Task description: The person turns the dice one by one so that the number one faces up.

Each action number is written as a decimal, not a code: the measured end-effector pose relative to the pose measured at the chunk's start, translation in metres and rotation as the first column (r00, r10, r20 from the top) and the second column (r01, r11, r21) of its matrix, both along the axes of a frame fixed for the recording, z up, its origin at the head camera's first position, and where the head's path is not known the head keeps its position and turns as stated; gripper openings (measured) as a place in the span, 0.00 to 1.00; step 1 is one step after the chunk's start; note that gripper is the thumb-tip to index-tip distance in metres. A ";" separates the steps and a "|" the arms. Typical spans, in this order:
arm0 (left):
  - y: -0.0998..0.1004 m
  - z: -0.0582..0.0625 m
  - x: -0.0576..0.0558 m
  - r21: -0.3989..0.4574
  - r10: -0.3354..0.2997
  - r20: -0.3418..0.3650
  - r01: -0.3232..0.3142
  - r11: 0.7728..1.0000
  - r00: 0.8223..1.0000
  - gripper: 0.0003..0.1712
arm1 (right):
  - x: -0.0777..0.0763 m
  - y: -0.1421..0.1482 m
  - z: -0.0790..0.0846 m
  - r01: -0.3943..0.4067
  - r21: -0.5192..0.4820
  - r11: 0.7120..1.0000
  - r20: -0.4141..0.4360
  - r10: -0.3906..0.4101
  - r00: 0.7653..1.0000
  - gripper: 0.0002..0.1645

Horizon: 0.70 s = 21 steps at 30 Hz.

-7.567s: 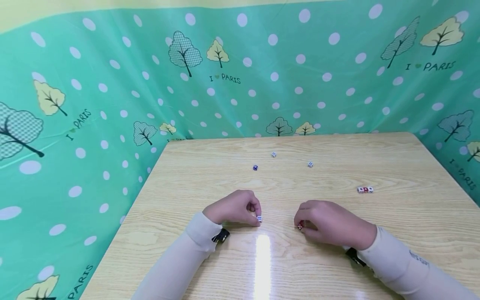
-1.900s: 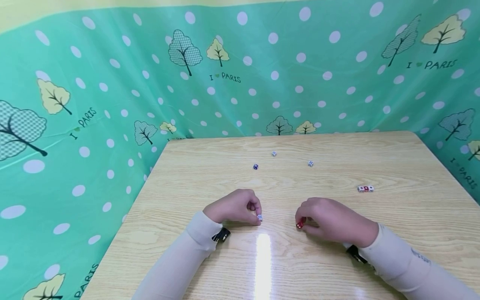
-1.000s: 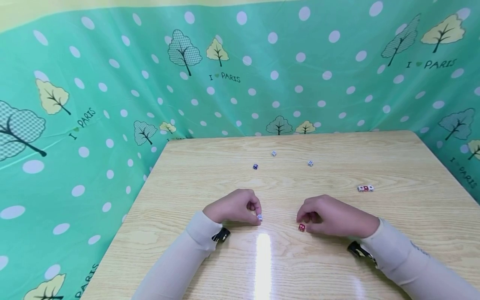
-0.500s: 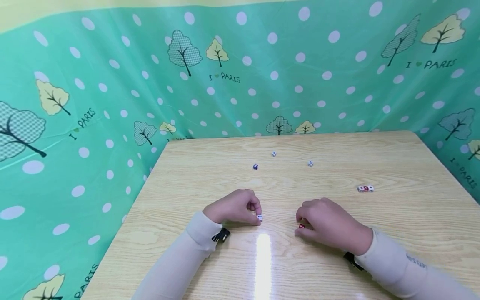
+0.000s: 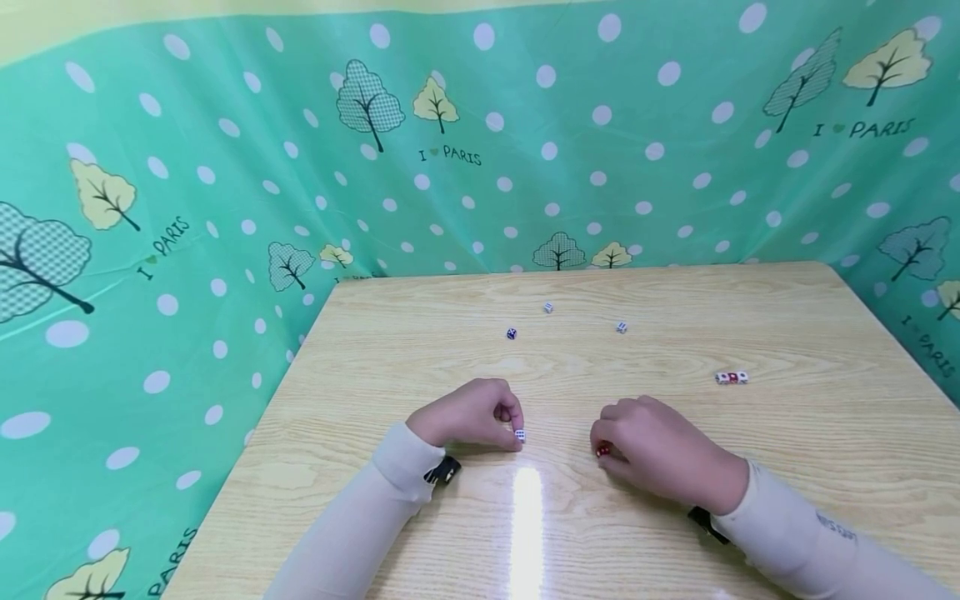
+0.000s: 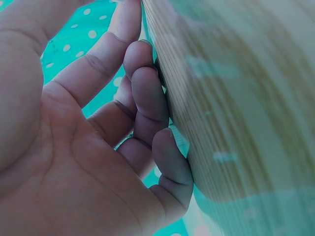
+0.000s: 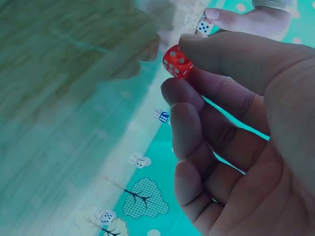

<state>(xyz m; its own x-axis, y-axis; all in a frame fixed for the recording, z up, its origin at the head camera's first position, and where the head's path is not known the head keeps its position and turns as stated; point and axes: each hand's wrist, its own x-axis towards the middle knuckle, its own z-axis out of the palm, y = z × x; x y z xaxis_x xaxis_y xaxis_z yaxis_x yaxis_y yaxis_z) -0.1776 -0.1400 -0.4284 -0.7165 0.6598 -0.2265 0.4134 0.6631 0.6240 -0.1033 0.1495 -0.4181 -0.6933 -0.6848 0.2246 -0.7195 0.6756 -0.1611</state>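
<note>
In the head view my left hand (image 5: 472, 414) pinches a white die (image 5: 521, 435) with dark blue pips between thumb and index finger, on or just above the tabletop. That die is out of sight in the left wrist view, where the other fingers (image 6: 150, 96) curl against the wood. To the right, my right hand (image 5: 663, 450) holds a red die (image 5: 603, 451) with white pips at its fingertips. The right wrist view shows this red die (image 7: 177, 61) between thumb and index finger, with the white die (image 7: 204, 25) beyond it.
Farther back on the wooden table (image 5: 420, 333) lie a dark blue die (image 5: 512, 333), a white die (image 5: 548, 307) and another white die (image 5: 621, 327). A touching row of white, red and white dice (image 5: 732, 377) lies at the right. A green curtain (image 5: 450, 208) hangs behind.
The red die shows different faces across the frames, having been turned. About a second ago my right fingers were loosened from it; now they pinch it again. The left hand stays in place.
</note>
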 end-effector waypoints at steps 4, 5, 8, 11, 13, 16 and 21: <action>0.000 0.000 0.000 -0.003 -0.008 -0.006 0.008 1.000 1.000 0.10 | -0.001 0.004 0.006 -0.009 -0.055 0.998 0.076 0.013 0.997 0.10; 0.000 0.000 0.000 -0.004 -0.008 -0.005 0.008 1.000 1.000 0.10 | -0.002 0.005 0.006 -0.008 -0.072 0.997 0.102 0.015 0.995 0.09; -0.001 -0.001 0.000 -0.004 -0.006 0.003 0.006 1.000 1.000 0.10 | -0.006 0.009 0.008 0.000 -0.111 0.994 0.195 0.022 0.981 0.08; -0.001 -0.002 0.000 -0.002 -0.003 0.007 0.003 1.000 1.000 0.10 | -0.011 0.014 0.006 0.010 -0.151 0.989 0.296 0.035 0.955 0.08; -0.001 -0.002 0.000 -0.001 -0.005 0.004 0.005 1.000 1.000 0.10 | -0.014 0.017 0.003 0.017 -0.175 0.984 0.343 0.045 0.938 0.09; -0.001 -0.001 0.000 0.000 -0.008 -0.004 0.008 1.000 1.000 0.10 | -0.019 0.020 0.000 0.017 -0.199 0.980 0.379 0.061 0.923 0.09; 0.000 0.000 0.000 0.003 -0.010 -0.006 0.010 1.000 1.000 0.10 | -0.023 0.024 -0.004 0.008 -0.195 0.981 0.385 0.069 0.920 0.10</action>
